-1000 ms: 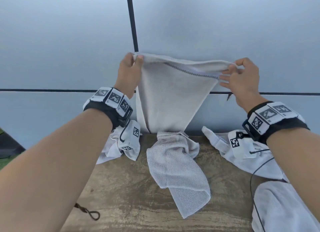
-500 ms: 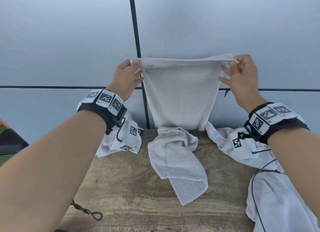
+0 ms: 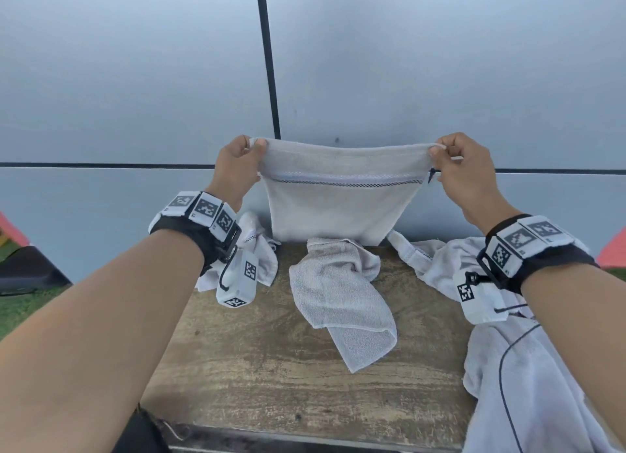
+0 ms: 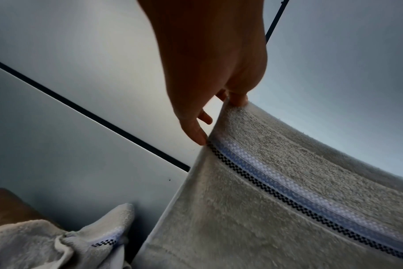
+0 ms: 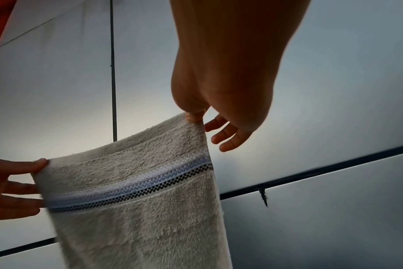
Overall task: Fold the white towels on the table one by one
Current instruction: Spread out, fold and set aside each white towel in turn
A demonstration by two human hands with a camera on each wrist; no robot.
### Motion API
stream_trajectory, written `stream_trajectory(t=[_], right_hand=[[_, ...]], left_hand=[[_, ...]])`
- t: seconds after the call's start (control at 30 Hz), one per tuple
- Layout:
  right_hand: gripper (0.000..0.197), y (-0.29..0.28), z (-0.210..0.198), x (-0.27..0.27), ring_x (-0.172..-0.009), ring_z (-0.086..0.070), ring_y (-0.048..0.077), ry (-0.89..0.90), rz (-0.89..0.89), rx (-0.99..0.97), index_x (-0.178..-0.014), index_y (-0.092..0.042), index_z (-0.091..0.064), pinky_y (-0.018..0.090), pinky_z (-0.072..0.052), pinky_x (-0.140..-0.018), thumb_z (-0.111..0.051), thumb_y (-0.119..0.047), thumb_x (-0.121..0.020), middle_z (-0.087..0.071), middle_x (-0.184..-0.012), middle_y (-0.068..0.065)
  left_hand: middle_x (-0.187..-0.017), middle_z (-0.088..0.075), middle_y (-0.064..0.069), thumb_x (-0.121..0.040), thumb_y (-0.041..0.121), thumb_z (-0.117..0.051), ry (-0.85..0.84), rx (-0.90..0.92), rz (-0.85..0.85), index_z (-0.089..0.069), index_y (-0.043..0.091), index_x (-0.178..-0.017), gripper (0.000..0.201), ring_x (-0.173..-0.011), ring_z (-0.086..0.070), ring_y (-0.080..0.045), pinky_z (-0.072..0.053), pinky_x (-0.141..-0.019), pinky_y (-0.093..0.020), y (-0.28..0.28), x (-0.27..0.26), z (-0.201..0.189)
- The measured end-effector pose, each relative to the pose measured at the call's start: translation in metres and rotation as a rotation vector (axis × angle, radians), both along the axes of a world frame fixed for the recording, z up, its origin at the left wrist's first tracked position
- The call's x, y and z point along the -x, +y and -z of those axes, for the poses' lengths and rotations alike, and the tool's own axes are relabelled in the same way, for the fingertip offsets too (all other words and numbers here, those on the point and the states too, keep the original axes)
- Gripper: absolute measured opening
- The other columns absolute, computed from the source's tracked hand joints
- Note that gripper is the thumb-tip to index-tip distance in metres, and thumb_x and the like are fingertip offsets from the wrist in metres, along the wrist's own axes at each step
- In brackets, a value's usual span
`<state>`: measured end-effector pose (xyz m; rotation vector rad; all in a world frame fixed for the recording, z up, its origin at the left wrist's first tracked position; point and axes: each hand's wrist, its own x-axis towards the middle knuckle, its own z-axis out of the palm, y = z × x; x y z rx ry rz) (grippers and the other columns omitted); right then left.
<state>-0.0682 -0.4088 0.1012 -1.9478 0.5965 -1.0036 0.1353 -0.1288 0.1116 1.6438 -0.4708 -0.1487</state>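
Observation:
I hold a white towel (image 3: 338,202) with a woven blue and checkered stripe stretched in the air above the far edge of the wooden table (image 3: 257,357). My left hand (image 3: 237,168) pinches its top left corner between thumb and fingers, and my right hand (image 3: 460,168) pinches its top right corner. The towel (image 4: 288,191) hangs down from my left hand (image 4: 235,100) in the left wrist view. From the right wrist, the towel (image 5: 136,191) spans from my right hand (image 5: 196,114) to the left hand (image 5: 16,183). Its lower end rests on the table, crumpled (image 3: 342,293).
A bunched white towel (image 3: 261,253) lies at the table's far left. More white towels (image 3: 508,351) are heaped along the right side. A grey panelled wall (image 3: 135,80) rises right behind the table. Green ground (image 3: 20,307) shows on the left.
Both hands moved apart and stretched the towel's top edge wide and taut. The striped band now faces me just below that edge.

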Motion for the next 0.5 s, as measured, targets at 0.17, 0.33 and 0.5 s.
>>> stream_trajectory(t=[0.17,0.33,0.5], right_hand=[[0.006,0.020,-0.005,0.025,-0.072,-0.061,0.018,0.025,-0.052,0.021,-0.096,-0.019,-0.060,0.039,-0.051,-0.075,-0.058,-0.023,-0.100,-0.068,-0.080,-0.004],[0.007,0.040,-0.027,0.061,-0.068,-0.070,0.015,-0.027,-0.117,-0.043,-0.094,-0.019,-0.059,0.019,-0.057,-0.063,-0.058,-0.016,-0.101,-0.070,-0.091,0.015],[0.007,0.057,-0.060,0.094,-0.063,-0.065,0.027,-0.063,-0.123,-0.034,-0.092,-0.021,-0.061,0.033,-0.062,-0.065,-0.061,-0.018,-0.099,-0.071,-0.084,0.008]], left_hand=[[-0.087,-0.046,-0.007,-0.098,0.039,-0.056,-0.071,-0.041,-0.011,-0.048,0.020,-0.079,0.028,-0.081,-0.044,-0.020,-0.038,-0.074,-0.038,0.025,0.021,-0.008],[-0.083,-0.058,-0.004,-0.101,0.030,-0.056,-0.130,-0.022,0.033,-0.052,0.018,-0.078,0.026,-0.070,-0.060,-0.021,-0.057,-0.071,-0.032,0.044,0.048,-0.027],[-0.083,-0.061,-0.004,-0.101,0.028,-0.058,-0.215,0.002,0.065,-0.058,0.014,-0.083,0.022,-0.061,-0.064,-0.020,-0.061,-0.060,-0.035,0.062,0.074,-0.058]])
